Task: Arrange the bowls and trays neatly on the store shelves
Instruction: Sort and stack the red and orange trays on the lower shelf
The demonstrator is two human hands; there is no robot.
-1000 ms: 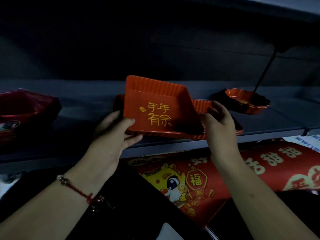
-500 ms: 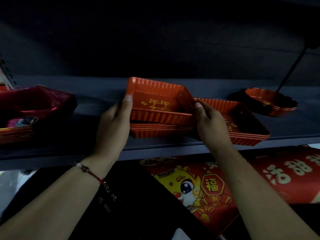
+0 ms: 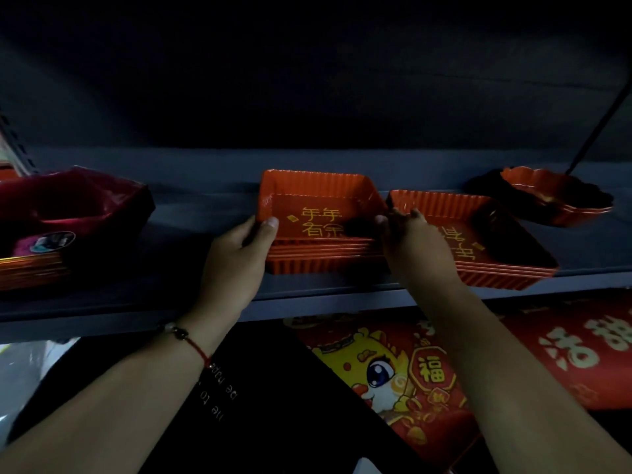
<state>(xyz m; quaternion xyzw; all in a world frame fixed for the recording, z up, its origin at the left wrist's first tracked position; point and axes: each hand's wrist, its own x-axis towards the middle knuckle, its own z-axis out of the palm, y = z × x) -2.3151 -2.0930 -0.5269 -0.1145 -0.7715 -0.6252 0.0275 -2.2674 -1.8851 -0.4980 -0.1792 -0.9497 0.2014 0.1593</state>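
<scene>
A red ribbed tray (image 3: 318,200) with gold characters lies on top of a stack of like trays (image 3: 325,260) at the middle of the grey shelf (image 3: 205,206). My left hand (image 3: 239,254) grips the tray's left rim, thumb over the edge. My right hand (image 3: 410,244) holds its right rim. A second stack of red trays (image 3: 478,241) sits just to the right, touching. A scalloped red bowl stack (image 3: 554,196) stands at the far right.
A dark red wrapped pack (image 3: 68,206) over orange trays sits at the shelf's left. Below the shelf edge lie red festive posters (image 3: 410,371) with a cartoon dragon. A thin dark rod (image 3: 595,131) slants down at the right.
The tray was tilted up in both hands a second ago. It has been lowered flat onto the middle stack, with both hands still at its sides.
</scene>
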